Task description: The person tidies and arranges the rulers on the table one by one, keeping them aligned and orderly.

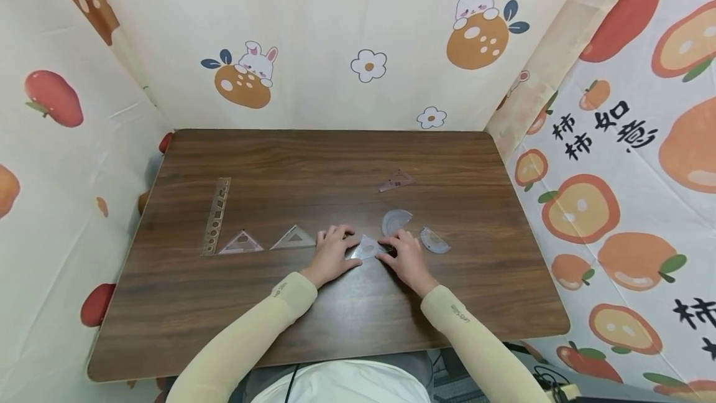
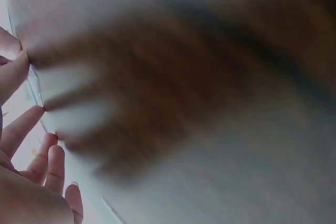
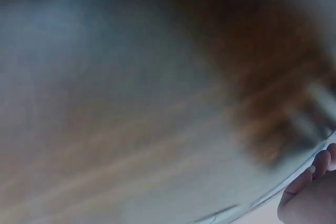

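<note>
Near the table's front middle, a small clear set square [image 1: 366, 247] lies between both hands. My left hand [image 1: 331, 255] pinches its left end between thumb and fingers. At the right end, my right hand [image 1: 410, 260] pinches it the same way, partly covering that corner. In the left wrist view, the left hand's fingertips [image 2: 37, 109] touch down at the tabletop. The right hand [image 3: 315, 195] shows only at the lower right corner of the right wrist view, where most of the scene is blurred.
Left of the hands lie a clear ruler [image 1: 216, 216], a pinkish set square [image 1: 242, 242] and a clear set square [image 1: 294, 238]. A protractor [image 1: 396, 221] and a second protractor [image 1: 434, 240] lie by the right hand. Farther back is a small pink set square [image 1: 398, 181].
</note>
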`<action>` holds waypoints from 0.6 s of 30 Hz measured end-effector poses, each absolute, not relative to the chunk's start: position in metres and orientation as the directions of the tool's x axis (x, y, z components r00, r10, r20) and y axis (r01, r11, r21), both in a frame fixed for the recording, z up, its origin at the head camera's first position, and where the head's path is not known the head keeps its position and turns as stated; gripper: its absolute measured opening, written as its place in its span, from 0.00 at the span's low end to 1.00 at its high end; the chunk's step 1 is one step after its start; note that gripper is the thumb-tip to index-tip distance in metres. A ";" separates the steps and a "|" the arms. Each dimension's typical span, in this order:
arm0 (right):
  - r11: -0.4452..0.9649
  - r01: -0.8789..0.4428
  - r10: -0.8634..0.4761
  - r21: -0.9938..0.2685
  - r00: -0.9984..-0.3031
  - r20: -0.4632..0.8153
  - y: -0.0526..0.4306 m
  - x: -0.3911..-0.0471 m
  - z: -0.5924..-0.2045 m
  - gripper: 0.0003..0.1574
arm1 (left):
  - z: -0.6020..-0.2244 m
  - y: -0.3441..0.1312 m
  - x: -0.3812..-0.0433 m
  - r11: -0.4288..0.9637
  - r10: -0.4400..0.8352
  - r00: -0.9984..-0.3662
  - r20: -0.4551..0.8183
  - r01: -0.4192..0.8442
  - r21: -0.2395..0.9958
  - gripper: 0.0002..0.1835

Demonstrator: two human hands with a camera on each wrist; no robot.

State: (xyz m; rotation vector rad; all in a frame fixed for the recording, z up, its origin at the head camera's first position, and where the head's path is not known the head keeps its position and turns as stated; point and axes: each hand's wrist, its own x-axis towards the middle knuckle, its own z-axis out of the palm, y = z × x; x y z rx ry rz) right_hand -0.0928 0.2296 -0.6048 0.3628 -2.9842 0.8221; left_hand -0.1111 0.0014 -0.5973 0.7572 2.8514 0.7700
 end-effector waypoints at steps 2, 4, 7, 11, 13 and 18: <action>0.830 -0.212 -0.202 -0.516 -0.976 0.077 0.228 -0.092 -0.606 0.21 | -0.597 0.004 -0.110 0.743 0.461 -0.887 0.028 0.403 0.534 0.30; 0.826 -0.195 -0.191 -0.530 -0.980 0.064 0.226 -0.091 -0.607 0.21 | -0.597 0.006 -0.109 0.730 0.435 -0.900 0.017 0.364 0.578 0.31; 0.820 -0.179 -0.180 -0.544 -0.982 0.052 0.225 -0.091 -0.609 0.21 | -0.597 0.008 -0.108 0.709 0.409 -0.912 0.000 0.318 0.630 0.33; 0.817 -0.180 -0.173 -0.547 -0.983 0.064 0.224 -0.091 -0.610 0.21 | -0.595 0.008 -0.108 0.703 0.382 -0.924 -0.001 0.290 0.649 0.31; 0.817 -0.182 -0.172 -0.547 -0.983 0.070 0.223 -0.092 -0.609 0.21 | -0.594 0.008 -0.108 0.704 0.366 -0.930 0.015 0.288 0.649 0.30; 0.812 -0.209 -0.174 -0.545 -0.978 0.116 0.220 -0.095 -0.603 0.21 | -0.590 0.005 -0.112 0.708 0.332 -0.940 0.077 0.303 0.638 0.27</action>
